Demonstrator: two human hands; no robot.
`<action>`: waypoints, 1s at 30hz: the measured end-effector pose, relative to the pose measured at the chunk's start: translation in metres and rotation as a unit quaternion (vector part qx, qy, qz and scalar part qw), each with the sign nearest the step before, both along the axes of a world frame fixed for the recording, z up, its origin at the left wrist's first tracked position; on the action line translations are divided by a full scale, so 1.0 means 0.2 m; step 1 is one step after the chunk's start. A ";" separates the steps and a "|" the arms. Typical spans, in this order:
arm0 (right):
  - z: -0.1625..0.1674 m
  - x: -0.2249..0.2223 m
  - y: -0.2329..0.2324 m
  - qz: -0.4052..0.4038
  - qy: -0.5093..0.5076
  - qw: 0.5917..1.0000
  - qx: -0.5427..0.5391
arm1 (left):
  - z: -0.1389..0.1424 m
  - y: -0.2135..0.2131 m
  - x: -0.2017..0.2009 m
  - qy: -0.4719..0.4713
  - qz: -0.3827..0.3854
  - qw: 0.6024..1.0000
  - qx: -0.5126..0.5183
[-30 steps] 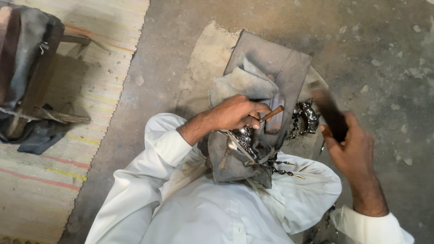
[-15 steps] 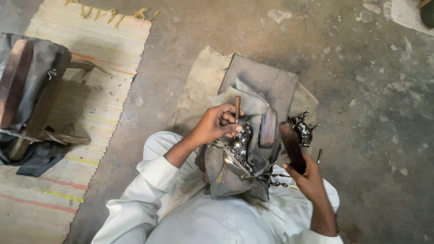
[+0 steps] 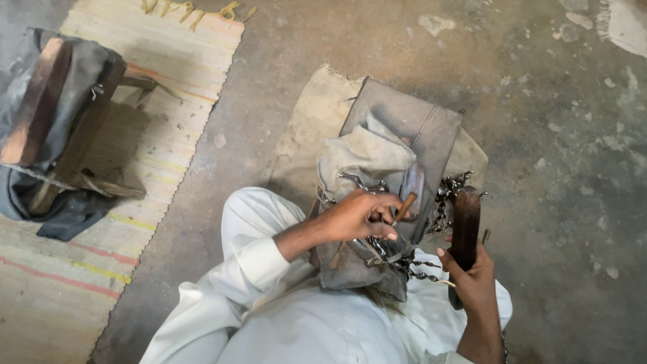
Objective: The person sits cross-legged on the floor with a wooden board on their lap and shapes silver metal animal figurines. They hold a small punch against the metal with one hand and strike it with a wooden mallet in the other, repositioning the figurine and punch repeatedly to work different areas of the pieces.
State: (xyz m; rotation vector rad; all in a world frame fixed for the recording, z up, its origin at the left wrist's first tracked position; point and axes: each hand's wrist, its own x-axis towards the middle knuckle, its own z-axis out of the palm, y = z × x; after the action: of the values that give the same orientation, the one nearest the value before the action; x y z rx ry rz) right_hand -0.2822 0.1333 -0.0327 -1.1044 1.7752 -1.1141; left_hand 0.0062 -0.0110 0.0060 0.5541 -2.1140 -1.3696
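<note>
The left hand (image 3: 354, 217) is curled tight around a small stick (image 3: 405, 206) with a brown end. It pinches the stick between thumb and fingers, and the tip pokes out toward the right. The hand rests on top of a grey cloth bundle (image 3: 364, 158) that sits on the person's lap.

Under the left hand lies a shiny metal piece (image 3: 367, 253) with curly shapes. Part of it is hidden by the fingers. A thin twisted chain (image 3: 421, 273) runs from it toward the right, just beside the right hand.

The right hand (image 3: 475, 280) grips a dark brown block (image 3: 465, 222) by its lower end. The block is long and flat and stands almost upright. Its top end is near another small shiny metal bit (image 3: 446, 192) that peeks out from the cloth.

Behind the bundle is a flat grey bag (image 3: 404, 121), shaped like a square. It lies on a tan mat (image 3: 306, 135) on the floor (image 3: 539, 101), which is grey and rough with pale spots.

The person sits with legs in white clothes (image 3: 269, 323), and a white sleeve covers the left arm.

Far to the left is a striped rug (image 3: 175, 87) with pale, yellow and pink lines and yellow tassels at its top edge. On the rug stands a wooden stool (image 3: 50, 114) with a dark grey cloth hanging over it. I see no labels or signs on anything.
</note>
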 end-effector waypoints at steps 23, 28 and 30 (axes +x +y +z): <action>0.17 0.04 -0.05 0.027 0.121 0.989 -0.082 | 0.13 -0.35 -0.01 -0.082 -0.129 0.982 -0.112; 0.33 0.09 -0.09 -0.010 0.270 0.951 -0.149 | 0.12 -0.35 -0.01 -0.072 -0.134 0.979 -0.133; 0.43 0.06 -0.10 0.068 0.515 0.843 -0.140 | 0.12 -0.35 -0.02 -0.068 -0.141 0.978 -0.141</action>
State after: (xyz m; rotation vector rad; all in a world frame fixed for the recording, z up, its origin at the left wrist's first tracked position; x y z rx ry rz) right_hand -0.2694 0.1132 0.0531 -2.2663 2.2661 -0.7117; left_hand 0.0026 -0.0808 0.0297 0.2447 -2.5211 -1.1710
